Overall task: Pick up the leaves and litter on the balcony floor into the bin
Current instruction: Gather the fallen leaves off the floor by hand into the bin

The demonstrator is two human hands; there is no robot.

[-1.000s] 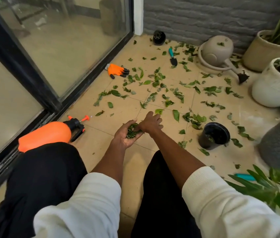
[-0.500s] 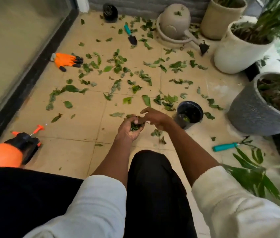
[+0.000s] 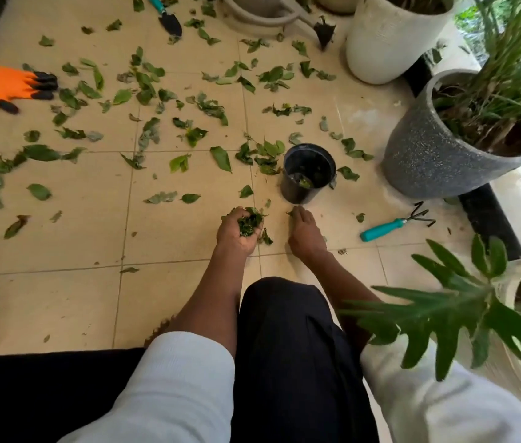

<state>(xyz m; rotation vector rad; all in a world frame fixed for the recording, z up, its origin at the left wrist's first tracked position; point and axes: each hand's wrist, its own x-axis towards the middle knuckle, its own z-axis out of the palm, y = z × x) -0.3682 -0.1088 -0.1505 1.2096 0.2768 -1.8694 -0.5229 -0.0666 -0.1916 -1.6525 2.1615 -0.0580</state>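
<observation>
Crouching over a tiled balcony floor [image 3: 169,298], seen from the head camera. Left hand [image 3: 237,233] at centre frame, palm up, fingers curled round one bunch of gathered leaves [image 3: 249,222]. Right hand [image 3: 305,233] just right of it, palm down, fingers stretched forward and touching one small leaf [image 3: 291,213] on the floor; whether pinching it or only pressing, cannot tell. One black bin [image 3: 308,172] standing upright just above the right hand, a few leaves visible inside. Loose leaves [image 3: 144,87] scattered in dozens across the upper half of the frame, too many to count exactly, thickest at upper left and just left of the bin. One orange glove [image 3: 6,84] with black tips at far left. Two teal-handled tools: one hand rake [image 3: 393,224] at right of the hands, one trowel [image 3: 165,14] at the top edge. Two planters along the right side: one white [image 3: 390,43] at upper right, one speckled grey [image 3: 435,155] below it. One broad lobed plant leaf [image 3: 444,311] crossing the lower right corner.
</observation>
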